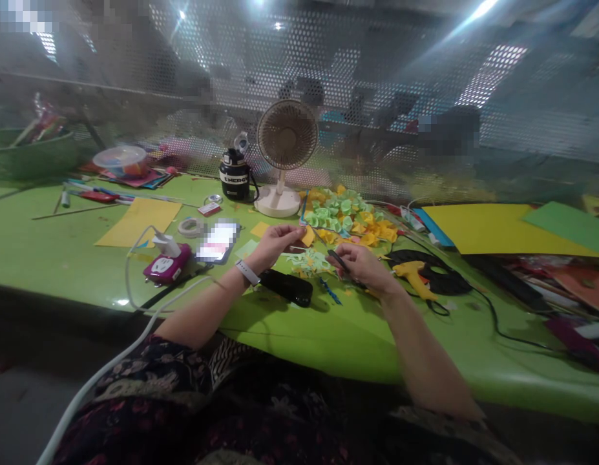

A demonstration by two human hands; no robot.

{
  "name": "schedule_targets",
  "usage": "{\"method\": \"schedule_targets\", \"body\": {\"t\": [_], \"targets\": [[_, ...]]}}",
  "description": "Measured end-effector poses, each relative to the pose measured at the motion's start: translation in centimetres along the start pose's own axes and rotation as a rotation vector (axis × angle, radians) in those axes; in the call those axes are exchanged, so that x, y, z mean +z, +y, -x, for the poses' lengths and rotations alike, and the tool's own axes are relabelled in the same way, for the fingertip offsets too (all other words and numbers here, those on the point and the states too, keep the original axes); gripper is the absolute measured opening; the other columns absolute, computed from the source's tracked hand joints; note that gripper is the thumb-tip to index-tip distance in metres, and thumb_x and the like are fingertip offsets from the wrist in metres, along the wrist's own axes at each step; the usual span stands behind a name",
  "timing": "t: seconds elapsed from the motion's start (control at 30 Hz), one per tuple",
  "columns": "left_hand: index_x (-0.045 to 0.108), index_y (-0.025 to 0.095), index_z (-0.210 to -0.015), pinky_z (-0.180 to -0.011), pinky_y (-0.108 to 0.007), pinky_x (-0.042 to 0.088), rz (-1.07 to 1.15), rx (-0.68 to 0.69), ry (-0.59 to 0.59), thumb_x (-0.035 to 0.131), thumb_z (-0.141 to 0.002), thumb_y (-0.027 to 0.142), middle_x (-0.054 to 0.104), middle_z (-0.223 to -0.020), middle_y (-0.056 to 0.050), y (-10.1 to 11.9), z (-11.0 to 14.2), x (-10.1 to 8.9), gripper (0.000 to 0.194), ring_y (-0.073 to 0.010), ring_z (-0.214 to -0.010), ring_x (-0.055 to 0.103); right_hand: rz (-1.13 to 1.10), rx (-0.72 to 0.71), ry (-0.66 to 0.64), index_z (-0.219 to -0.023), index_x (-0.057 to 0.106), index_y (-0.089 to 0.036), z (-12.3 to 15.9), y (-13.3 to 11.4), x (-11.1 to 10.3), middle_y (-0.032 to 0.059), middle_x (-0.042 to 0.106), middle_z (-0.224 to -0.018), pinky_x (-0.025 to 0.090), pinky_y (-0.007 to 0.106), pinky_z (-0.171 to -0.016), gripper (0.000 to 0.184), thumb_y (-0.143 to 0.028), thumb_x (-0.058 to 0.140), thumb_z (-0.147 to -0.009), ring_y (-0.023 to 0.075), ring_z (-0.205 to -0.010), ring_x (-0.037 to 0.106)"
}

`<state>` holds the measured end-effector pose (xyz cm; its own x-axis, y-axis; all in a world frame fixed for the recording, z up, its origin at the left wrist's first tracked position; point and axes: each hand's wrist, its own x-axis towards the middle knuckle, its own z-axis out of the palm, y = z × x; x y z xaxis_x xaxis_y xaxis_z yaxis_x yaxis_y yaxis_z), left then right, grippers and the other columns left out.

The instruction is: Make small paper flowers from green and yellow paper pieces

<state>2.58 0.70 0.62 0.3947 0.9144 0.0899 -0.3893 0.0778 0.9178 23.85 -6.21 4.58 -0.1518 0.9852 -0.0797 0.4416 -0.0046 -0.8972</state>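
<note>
My left hand (276, 245), with a pale band on its wrist, pinches a small orange-yellow piece of paper (307, 237). Across from it, my right hand (364, 268) is closed around dark-handled scissors (338, 261), whose blades point toward that paper. Small pale green and yellow paper scraps (309, 263) lie below and between both hands. Behind them is a heap of folded green and yellow paper flowers (345, 213). A black stapler-like object (285, 287) rests beneath my left wrist, and a twisted blue strip (331, 292) lies to its right.
Right of my right hand are a yellow glue gun (415, 278) and its cord. A white fan (287, 139) and black bottle (234, 181) stand behind. Leftward lie a phone (218, 240), tape roll (190, 227), purple power adapter (168, 263) and orange sheet (139, 221). A white cable crosses the front edge.
</note>
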Motion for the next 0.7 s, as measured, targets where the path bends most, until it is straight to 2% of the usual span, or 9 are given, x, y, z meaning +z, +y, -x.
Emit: {"method": "schedule_targets", "body": {"t": [0.17,0.3,0.43,0.53,0.63,0.7], "targets": [[0.065,0.012,-0.081,-0.070,-0.028,0.059,0.010,-0.010,0.026,0.086,-0.069,0.041,0.071,-0.072,-0.002,0.5,0.0,-0.1,0.038,-0.0134,-0.067,0.071,-0.057,-0.016,0.064,-0.070,0.052,-0.020,-0.3,0.5,-0.5,-0.0039,0.056,-0.051,0.036,0.023,-0.045,0.060,-0.070,0.082,-0.053,0.0103,-0.046,0.050],[0.063,0.014,-0.088,-0.064,-0.023,0.057,0.025,-0.035,0.024,0.082,-0.075,0.038,0.072,-0.079,-0.002,0.4,0.0,-0.2,0.033,-0.0153,-0.069,0.074,-0.033,-0.020,0.083,-0.073,0.054,-0.020,-0.6,0.7,-0.8,-0.0013,0.061,-0.055,0.032,0.022,-0.039,0.060,-0.070,0.081,-0.055,0.0099,-0.044,0.048],[0.063,0.013,-0.089,-0.058,-0.021,0.055,0.129,-0.130,0.115,0.076,-0.081,0.041,0.072,-0.076,-0.004,0.0,-0.5,-0.2,0.032,-0.0177,-0.069,0.075,0.016,-0.053,0.116,-0.073,0.054,-0.021,-1.1,1.5,-1.6,0.0012,0.064,-0.059,0.035,0.024,-0.041,0.057,-0.069,0.080,-0.057,0.0108,-0.045,0.049],[0.064,0.012,-0.090,-0.063,-0.022,0.057,0.179,-0.221,0.160,0.069,-0.087,0.039,0.072,-0.073,-0.006,0.1,-0.6,0.0,0.027,-0.0181,-0.074,0.075,0.200,-0.026,0.236,-0.074,0.056,-0.021,-1.9,2.9,-2.8,0.0028,0.066,-0.064,0.040,0.027,-0.047,0.050,-0.065,0.077,-0.063,0.0143,-0.052,0.054],[0.065,0.011,-0.097,-0.072,-0.023,0.059,0.200,-0.250,0.108,0.065,-0.090,0.028,0.075,-0.081,-0.009,0.3,-0.6,0.1,0.019,-0.0166,-0.081,0.075,0.526,0.024,0.418,-0.073,0.059,-0.021,-2.9,4.6,-4.4,0.0056,0.070,-0.074,0.041,0.029,-0.057,0.035,-0.052,0.076,-0.070,0.0193,-0.065,0.061],[0.066,0.011,-0.100,-0.076,-0.024,0.060,0.225,-0.263,0.088,0.062,-0.091,0.023,0.075,-0.084,-0.010,0.5,-0.5,0.1,0.016,-0.0153,-0.082,0.074,0.626,0.062,0.457,-0.073,0.060,-0.022,-3.5,5.8,-5.3,0.0070,0.072,-0.081,0.039,0.029,-0.059,0.030,-0.048,0.074,-0.072,0.0214,-0.072,0.063]]}}
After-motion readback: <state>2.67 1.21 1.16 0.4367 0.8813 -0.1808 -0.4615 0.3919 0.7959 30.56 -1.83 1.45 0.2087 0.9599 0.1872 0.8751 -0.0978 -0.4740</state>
